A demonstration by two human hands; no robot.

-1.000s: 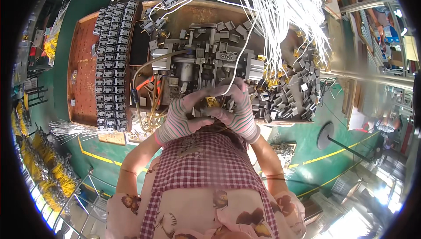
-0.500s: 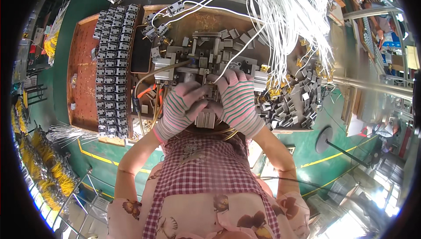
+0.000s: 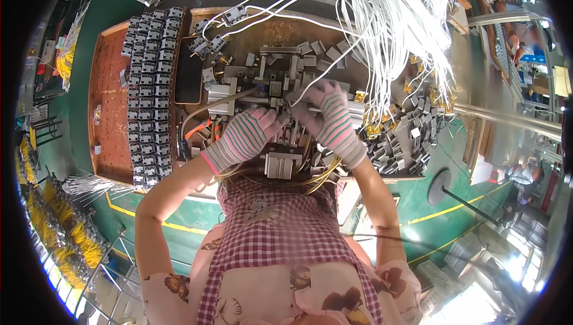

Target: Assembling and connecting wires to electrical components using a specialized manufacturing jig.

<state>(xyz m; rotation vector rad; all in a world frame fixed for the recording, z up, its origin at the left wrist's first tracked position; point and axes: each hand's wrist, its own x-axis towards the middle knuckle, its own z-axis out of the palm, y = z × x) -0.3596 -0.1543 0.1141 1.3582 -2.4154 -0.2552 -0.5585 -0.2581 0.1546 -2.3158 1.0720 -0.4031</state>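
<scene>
Both my hands wear striped, greyish-tipped gloves and work at a metal jig (image 3: pixel 275 89) in the middle of the bench. My right hand (image 3: pixel 331 119) has its thumb and fingers closed around the end of a white cable (image 3: pixel 323 74), just over the jig's centre. To its left, my left hand (image 3: pixel 243 137) is closed in a pinch at the same spot. Whatever lies between its fingertips is too small to make out. Below the hands, a ribbed metal block (image 3: pixel 279 165) shows at the jig's near end.
Rows of small grey connector housings (image 3: pixel 148 98) stand on a reddish wooden board (image 3: pixel 110 107) at left, beside a dark phone (image 3: pixel 189 79). A bundle of white cables (image 3: pixel 388 26) spreads over the far right. Loose metal shells (image 3: pixel 406 140) lie heaped below it.
My left hand has drawn back slightly left with its fingers bunched. My right hand has shifted a little right and up. More of the jig's near end now shows between them.
</scene>
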